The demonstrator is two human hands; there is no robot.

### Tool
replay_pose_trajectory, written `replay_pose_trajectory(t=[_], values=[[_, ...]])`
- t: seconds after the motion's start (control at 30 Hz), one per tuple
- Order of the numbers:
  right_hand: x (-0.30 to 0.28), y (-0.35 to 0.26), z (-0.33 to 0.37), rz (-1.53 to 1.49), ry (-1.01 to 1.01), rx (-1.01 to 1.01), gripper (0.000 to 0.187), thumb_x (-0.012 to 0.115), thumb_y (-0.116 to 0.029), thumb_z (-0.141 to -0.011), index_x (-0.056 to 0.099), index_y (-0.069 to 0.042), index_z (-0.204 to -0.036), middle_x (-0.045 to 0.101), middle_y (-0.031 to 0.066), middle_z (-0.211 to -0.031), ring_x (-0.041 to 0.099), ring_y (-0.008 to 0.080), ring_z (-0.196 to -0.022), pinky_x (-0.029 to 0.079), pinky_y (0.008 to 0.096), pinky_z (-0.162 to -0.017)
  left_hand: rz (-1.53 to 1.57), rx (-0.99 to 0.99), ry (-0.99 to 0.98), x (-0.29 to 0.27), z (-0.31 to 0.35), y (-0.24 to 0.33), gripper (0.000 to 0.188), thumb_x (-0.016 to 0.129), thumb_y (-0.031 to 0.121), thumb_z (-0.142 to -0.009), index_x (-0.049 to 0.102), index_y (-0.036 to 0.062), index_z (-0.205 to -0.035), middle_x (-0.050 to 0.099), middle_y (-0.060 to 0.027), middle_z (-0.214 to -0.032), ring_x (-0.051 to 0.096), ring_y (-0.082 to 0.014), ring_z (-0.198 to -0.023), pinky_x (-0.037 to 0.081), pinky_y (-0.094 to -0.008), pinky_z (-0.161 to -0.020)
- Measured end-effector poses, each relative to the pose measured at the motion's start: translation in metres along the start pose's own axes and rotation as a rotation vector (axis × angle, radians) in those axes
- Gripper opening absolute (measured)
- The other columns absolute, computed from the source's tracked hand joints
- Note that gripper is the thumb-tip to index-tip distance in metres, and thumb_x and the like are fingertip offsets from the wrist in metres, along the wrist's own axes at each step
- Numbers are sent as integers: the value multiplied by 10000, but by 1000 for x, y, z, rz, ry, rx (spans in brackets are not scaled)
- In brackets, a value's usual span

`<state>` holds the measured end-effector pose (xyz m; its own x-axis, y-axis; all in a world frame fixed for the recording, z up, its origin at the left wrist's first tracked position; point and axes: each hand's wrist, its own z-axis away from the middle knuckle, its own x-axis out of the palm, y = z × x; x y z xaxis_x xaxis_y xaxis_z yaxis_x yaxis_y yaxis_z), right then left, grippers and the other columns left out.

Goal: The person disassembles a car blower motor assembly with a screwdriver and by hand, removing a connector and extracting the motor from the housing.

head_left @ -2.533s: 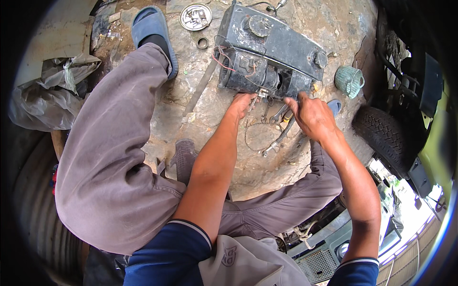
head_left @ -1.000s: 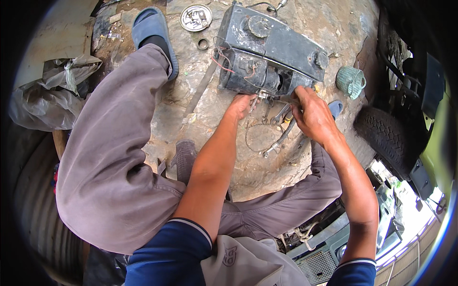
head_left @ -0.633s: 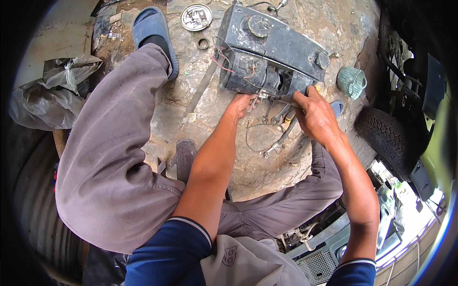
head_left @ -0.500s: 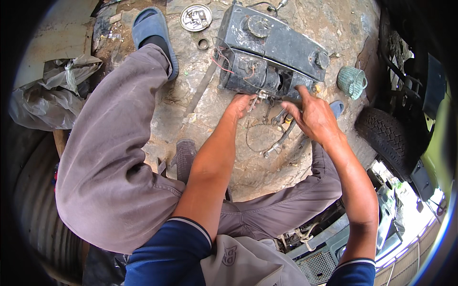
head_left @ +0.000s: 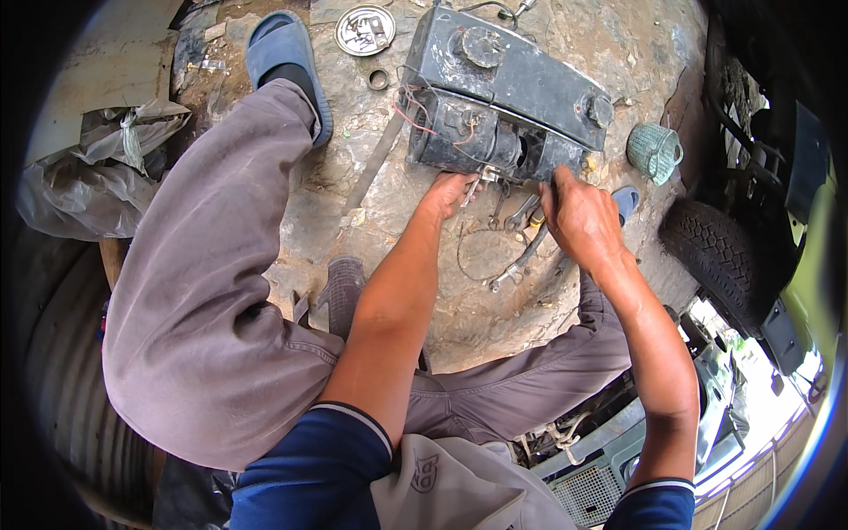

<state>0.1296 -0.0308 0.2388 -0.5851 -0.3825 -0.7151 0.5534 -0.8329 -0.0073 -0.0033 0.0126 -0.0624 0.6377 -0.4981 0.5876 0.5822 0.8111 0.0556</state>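
A dirty black metal unit [head_left: 521,75] lies on the ground ahead, with a long box, two round caps and a cylindrical section [head_left: 464,132] trailing thin red wires. My left hand [head_left: 452,194] is at its near edge, fingers closed round a slim silver metal tool [head_left: 473,190] whose kind I cannot make out. By the unit's near right corner, my right hand [head_left: 583,216] has its fingers curled together; whatever they grip is hidden. Between the hands lie spanners [head_left: 521,210], a dark hose [head_left: 528,254] with a metal end, and a loop of thin wire [head_left: 459,256].
A round tin [head_left: 365,30] of small parts and a metal ring [head_left: 378,79] lie beyond the unit's left end. To the right are a green basket [head_left: 654,153] and a vehicle tyre [head_left: 711,252]. My sandalled foot [head_left: 284,55] is at the far left, near plastic bags [head_left: 97,190].
My right hand has drawn in its outstretched fingers, which are now curled together near the unit's corner. My left hand stays almost where it was.
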Motion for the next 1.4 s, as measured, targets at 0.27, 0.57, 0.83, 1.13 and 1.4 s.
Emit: replay_pose_trajectory(t=[0.27, 0.57, 0.83, 1.13, 1.4], values=[[-3, -1, 0, -67, 56, 5, 298, 621, -234, -919, 478, -1, -1036, 636, 294, -851, 636, 483, -763, 509, 538, -671, -23, 25, -12, -2, -3, -3, 201, 589, 124, -951, 645, 29, -1119, 667, -64, -1023, 649, -187, -828, 486, -327, -620], [-6, -4, 0, -67, -31, 14, 234, 636, -149, -899, 507, 9, -1013, 604, 295, -897, 624, 486, -799, 505, 533, -687, -73, 16, 11, -1, -3, -3, 207, 583, 127, -945, 647, 36, -1119, 669, -66, -1022, 644, -184, -817, 488, -332, -632], [7, -1, 2, -233, 119, -81, 243, 635, -90, -878, 493, 2, -1052, 582, 282, -922, 609, 496, -822, 499, 537, -710, -50, 40, -6, -1, -4, -5, 186, 574, 136, -951, 656, 43, -1090, 667, -59, -977, 633, -177, -795, 487, -325, -627], [11, 4, 2, -245, 211, -221, 260, 619, -211, -931, 504, -6, -1042, 629, 284, -856, 627, 479, -798, 496, 539, -690, -81, 44, -13, -4, -6, -8, 214, 589, 197, -952, 648, 53, -1100, 656, -48, -992, 620, -167, -812, 478, -324, -657], [4, -6, 1, -222, 96, -88, 241, 613, -181, -920, 499, 5, -1021, 631, 280, -870, 628, 473, -805, 494, 532, -692, 58, 40, -39, -7, -6, -18, 236, 600, 204, -957, 610, 71, -1151, 632, -23, -1060, 589, -172, -817, 437, -334, -627]])
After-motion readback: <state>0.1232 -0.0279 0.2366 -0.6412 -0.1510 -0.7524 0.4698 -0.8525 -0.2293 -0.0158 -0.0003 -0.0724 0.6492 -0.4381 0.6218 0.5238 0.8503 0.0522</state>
